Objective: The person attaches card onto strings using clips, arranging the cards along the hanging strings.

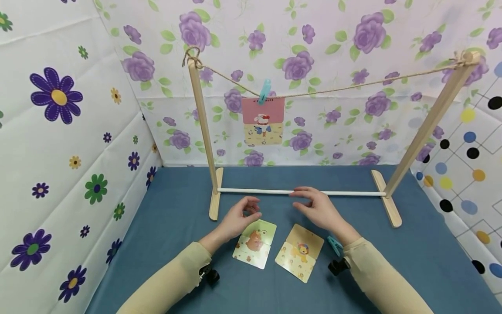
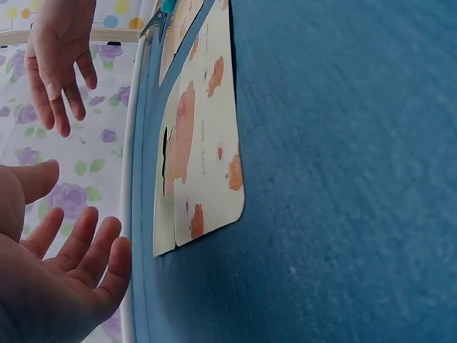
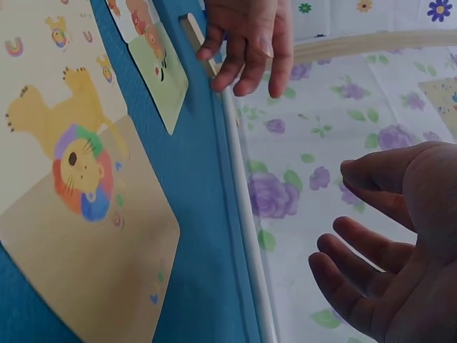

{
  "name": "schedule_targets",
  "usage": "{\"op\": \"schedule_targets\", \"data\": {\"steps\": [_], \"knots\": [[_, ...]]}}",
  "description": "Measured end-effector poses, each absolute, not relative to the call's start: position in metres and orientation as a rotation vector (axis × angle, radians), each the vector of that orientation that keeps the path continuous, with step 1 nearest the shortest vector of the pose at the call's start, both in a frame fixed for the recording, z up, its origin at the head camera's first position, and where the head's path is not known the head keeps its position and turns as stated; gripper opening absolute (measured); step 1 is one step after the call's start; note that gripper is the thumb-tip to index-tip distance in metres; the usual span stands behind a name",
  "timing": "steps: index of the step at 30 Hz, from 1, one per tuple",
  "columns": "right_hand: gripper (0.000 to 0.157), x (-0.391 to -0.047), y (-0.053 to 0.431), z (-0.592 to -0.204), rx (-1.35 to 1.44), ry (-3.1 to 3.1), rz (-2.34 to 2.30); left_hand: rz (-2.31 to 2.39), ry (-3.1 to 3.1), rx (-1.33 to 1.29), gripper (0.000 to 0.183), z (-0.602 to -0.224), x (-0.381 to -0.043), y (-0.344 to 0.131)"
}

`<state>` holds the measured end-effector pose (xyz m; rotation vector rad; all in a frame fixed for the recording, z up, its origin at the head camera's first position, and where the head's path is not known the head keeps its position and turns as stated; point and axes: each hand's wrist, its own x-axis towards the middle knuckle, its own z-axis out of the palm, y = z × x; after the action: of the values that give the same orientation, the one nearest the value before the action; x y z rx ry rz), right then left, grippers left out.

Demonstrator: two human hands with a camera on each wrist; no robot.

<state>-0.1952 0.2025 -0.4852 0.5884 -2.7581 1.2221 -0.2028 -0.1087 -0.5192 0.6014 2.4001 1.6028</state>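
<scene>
My left hand is raised over the far end of a green and white card with a bear, its fingers loosely bent around nothing. To the right, my right hand hovers beyond a tan and yellow card with a lion, fingers spread and holding nothing. Both cards lie flat on the blue cloth. A teal clothespin lies beside the lion card, below my right wrist. Behind the hands, a pink and yellow card hangs from a twine line, held by a light-blue clothespin.
Two wooden posts, a left one and a right one, carry the twine and stand on flat wooden feet. A white rod joins them low across the table, just behind my hands. Patterned cloth walls enclose the table.
</scene>
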Motion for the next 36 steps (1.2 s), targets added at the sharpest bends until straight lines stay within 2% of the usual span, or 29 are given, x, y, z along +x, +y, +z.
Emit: {"op": "schedule_targets", "data": {"steps": [11,21,36], "knots": [[0.038,-0.186,0.223,-0.497,0.517,-2.846,1.175,1.478,2.402,0.616,0.057,-0.52,-0.204,-0.113],[0.042,-0.172,0.237,-0.499,0.563,-2.941,1.095,1.137,2.514,0.817,0.078,-0.518,-0.202,-0.123],[0.048,-0.161,0.254,-0.499,0.548,-3.059,1.09,0.867,2.578,0.929,0.085,-0.51,-0.2,-0.13]]}}
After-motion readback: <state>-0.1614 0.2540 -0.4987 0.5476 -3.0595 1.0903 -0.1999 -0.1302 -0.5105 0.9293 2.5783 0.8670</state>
